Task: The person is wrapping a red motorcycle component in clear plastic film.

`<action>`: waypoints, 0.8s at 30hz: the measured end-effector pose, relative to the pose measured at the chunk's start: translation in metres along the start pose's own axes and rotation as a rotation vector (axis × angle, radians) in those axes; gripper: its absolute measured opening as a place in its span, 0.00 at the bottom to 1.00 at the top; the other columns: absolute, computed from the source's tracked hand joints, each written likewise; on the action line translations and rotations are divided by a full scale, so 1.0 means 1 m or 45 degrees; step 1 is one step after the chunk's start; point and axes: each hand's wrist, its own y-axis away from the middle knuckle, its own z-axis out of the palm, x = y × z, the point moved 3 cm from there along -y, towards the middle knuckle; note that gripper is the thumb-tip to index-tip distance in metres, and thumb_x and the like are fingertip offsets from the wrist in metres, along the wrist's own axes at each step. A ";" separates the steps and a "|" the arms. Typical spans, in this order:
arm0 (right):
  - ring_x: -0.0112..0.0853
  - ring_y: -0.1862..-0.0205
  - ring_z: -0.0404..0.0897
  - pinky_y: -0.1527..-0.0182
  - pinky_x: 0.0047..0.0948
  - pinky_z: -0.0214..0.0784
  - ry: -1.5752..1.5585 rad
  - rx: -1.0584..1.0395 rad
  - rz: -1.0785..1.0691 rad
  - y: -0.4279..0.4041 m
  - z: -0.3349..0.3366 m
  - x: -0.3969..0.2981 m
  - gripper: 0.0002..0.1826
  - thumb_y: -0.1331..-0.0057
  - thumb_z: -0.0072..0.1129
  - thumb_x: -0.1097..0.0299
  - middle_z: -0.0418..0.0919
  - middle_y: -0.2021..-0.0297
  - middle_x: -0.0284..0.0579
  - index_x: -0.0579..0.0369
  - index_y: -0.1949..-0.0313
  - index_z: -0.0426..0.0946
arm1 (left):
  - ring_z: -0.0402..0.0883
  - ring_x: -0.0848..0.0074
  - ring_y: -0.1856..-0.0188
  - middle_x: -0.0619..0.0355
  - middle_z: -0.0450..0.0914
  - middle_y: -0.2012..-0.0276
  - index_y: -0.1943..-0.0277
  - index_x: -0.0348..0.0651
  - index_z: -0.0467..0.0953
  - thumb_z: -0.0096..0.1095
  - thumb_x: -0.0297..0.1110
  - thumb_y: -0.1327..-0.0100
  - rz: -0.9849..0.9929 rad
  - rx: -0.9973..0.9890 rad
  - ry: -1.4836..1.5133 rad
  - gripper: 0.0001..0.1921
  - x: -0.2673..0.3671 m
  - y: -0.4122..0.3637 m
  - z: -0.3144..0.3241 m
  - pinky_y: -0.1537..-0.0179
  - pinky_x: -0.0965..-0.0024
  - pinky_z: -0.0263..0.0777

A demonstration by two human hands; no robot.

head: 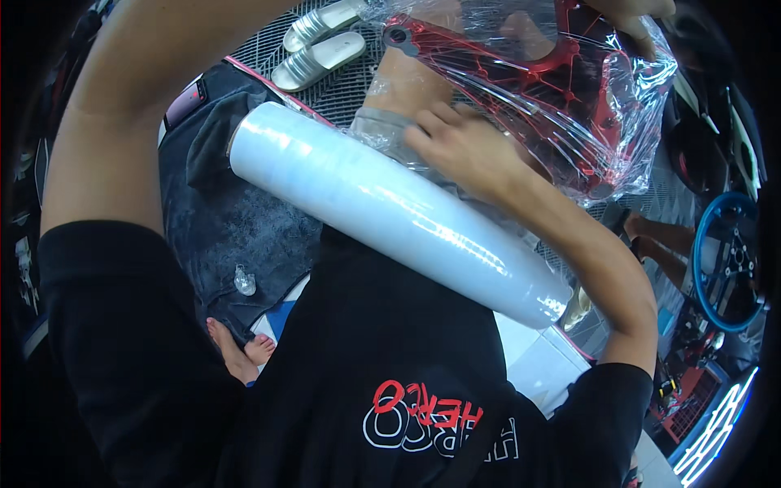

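A large red openwork metal part (pixel 567 91), apparently a motorcycle swingarm, is wrapped in clear stretch film at the upper right. At its top right corner is my left hand (pixel 637 21), gripping the wrapped part; the picture's top edge cuts off the hand. My right hand (pixel 467 146) is below the part's left side, palm down with curled fingers over loose film; whether it pinches the film is unclear. A thick roll of stretch film (pixel 390 213) lies slantwise across my lap, in front of my black shirt, below my right forearm.
A dark cloth (pixel 244 226) with a crumpled scrap of film (pixel 244 280) lies at left, beside a phone (pixel 187 102). Silver slides (pixel 320 61) rest on the grated floor mat. Another person's bare feet (pixel 235 354) show lower left. At right are someone's legs (pixel 662 238) and a blue wheel (pixel 701 262).
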 end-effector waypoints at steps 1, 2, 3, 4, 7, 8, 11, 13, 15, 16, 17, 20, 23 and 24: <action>0.40 0.50 0.80 0.46 0.36 0.74 -0.002 -0.001 0.006 -0.006 0.013 0.000 0.08 0.40 0.56 0.74 0.80 0.57 0.46 0.55 0.59 0.74 | 0.87 0.53 0.53 0.44 0.87 0.58 0.57 0.37 0.87 0.66 0.59 0.37 0.079 0.025 0.056 0.27 -0.001 0.003 -0.003 0.51 0.55 0.79; 0.39 0.51 0.81 0.46 0.35 0.74 0.009 0.027 0.017 -0.012 0.023 0.001 0.08 0.40 0.56 0.73 0.80 0.59 0.45 0.55 0.60 0.73 | 0.87 0.53 0.53 0.44 0.87 0.58 0.57 0.37 0.87 0.66 0.59 0.37 0.123 0.039 0.081 0.28 0.004 0.001 -0.005 0.51 0.55 0.79; 0.38 0.52 0.81 0.46 0.34 0.73 0.024 0.056 0.027 -0.016 0.030 0.003 0.07 0.39 0.56 0.71 0.80 0.61 0.44 0.54 0.61 0.73 | 0.87 0.53 0.53 0.44 0.87 0.58 0.57 0.37 0.87 0.66 0.59 0.37 0.168 0.052 0.104 0.28 0.007 0.000 -0.007 0.50 0.55 0.79; 0.38 0.52 0.81 0.46 0.34 0.73 0.026 0.057 0.039 -0.018 0.035 0.005 0.07 0.39 0.56 0.71 0.80 0.61 0.44 0.54 0.61 0.73 | 0.86 0.53 0.52 0.44 0.87 0.57 0.56 0.37 0.87 0.65 0.59 0.36 0.079 0.027 0.025 0.27 0.012 -0.005 -0.007 0.50 0.54 0.79; 0.37 0.53 0.81 0.51 0.35 0.75 0.052 -0.017 0.070 -0.020 0.039 0.006 0.07 0.39 0.56 0.70 0.79 0.64 0.41 0.53 0.61 0.73 | 0.86 0.53 0.51 0.44 0.87 0.57 0.55 0.38 0.87 0.64 0.58 0.36 -0.022 -0.008 -0.058 0.27 0.026 -0.011 -0.013 0.50 0.54 0.79; 0.37 0.55 0.82 0.54 0.36 0.76 0.079 0.068 0.038 -0.021 0.035 0.006 0.07 0.39 0.56 0.69 0.78 0.65 0.41 0.53 0.61 0.73 | 0.86 0.54 0.51 0.44 0.87 0.56 0.55 0.38 0.87 0.64 0.57 0.35 -0.050 -0.026 -0.057 0.26 0.028 -0.012 -0.015 0.50 0.55 0.79; 0.38 0.60 0.83 0.62 0.39 0.78 0.075 0.178 0.085 -0.027 0.028 0.006 0.07 0.39 0.56 0.69 0.78 0.66 0.41 0.52 0.61 0.73 | 0.86 0.54 0.51 0.45 0.87 0.56 0.55 0.39 0.87 0.64 0.57 0.35 -0.049 -0.030 -0.068 0.26 0.033 -0.014 -0.020 0.50 0.55 0.79; 0.39 0.62 0.84 0.65 0.40 0.79 0.035 0.200 0.162 -0.033 0.025 0.009 0.07 0.39 0.57 0.69 0.78 0.66 0.41 0.52 0.61 0.73 | 0.86 0.54 0.51 0.45 0.87 0.56 0.55 0.39 0.87 0.64 0.57 0.35 -0.025 -0.020 -0.075 0.26 0.034 -0.016 -0.020 0.50 0.55 0.79; 0.41 0.65 0.84 0.68 0.41 0.79 -0.021 0.325 0.164 -0.035 0.020 0.012 0.08 0.40 0.56 0.71 0.78 0.66 0.42 0.51 0.60 0.72 | 0.87 0.54 0.51 0.44 0.87 0.57 0.55 0.39 0.87 0.65 0.56 0.35 0.008 0.029 -0.087 0.25 0.035 -0.018 -0.019 0.50 0.56 0.79; 0.41 0.65 0.84 0.68 0.41 0.79 -0.014 0.284 0.182 -0.034 0.020 0.013 0.08 0.40 0.56 0.71 0.78 0.66 0.42 0.51 0.60 0.72 | 0.87 0.54 0.52 0.44 0.87 0.57 0.55 0.39 0.87 0.65 0.56 0.35 0.021 0.046 -0.092 0.25 0.034 -0.021 -0.017 0.50 0.56 0.79; 0.42 0.64 0.84 0.64 0.41 0.79 -0.018 0.310 0.196 -0.030 0.018 0.015 0.08 0.41 0.56 0.72 0.78 0.65 0.43 0.52 0.60 0.72 | 0.87 0.54 0.52 0.44 0.87 0.57 0.55 0.38 0.87 0.65 0.55 0.35 0.044 0.037 -0.084 0.24 0.034 -0.023 -0.015 0.50 0.55 0.80; 0.42 0.59 0.84 0.57 0.39 0.78 -0.012 0.164 0.311 -0.012 0.019 0.016 0.09 0.41 0.55 0.73 0.79 0.64 0.43 0.54 0.60 0.72 | 0.87 0.54 0.53 0.44 0.87 0.57 0.56 0.38 0.87 0.64 0.53 0.35 0.088 0.029 -0.059 0.23 0.027 -0.028 -0.006 0.51 0.55 0.80; 0.42 0.50 0.81 0.50 0.38 0.75 0.073 0.007 0.459 0.002 0.024 0.011 0.09 0.41 0.55 0.74 0.80 0.62 0.45 0.57 0.60 0.74 | 0.87 0.54 0.53 0.44 0.87 0.57 0.56 0.38 0.87 0.65 0.53 0.35 0.243 0.027 0.076 0.23 0.017 -0.035 0.005 0.51 0.55 0.80; 0.43 0.46 0.79 0.47 0.39 0.73 0.182 0.003 0.523 0.004 0.025 0.008 0.09 0.40 0.55 0.74 0.81 0.61 0.46 0.58 0.60 0.74 | 0.87 0.54 0.53 0.44 0.87 0.57 0.56 0.38 0.87 0.65 0.53 0.35 0.318 0.034 0.120 0.23 0.013 -0.036 0.008 0.51 0.55 0.80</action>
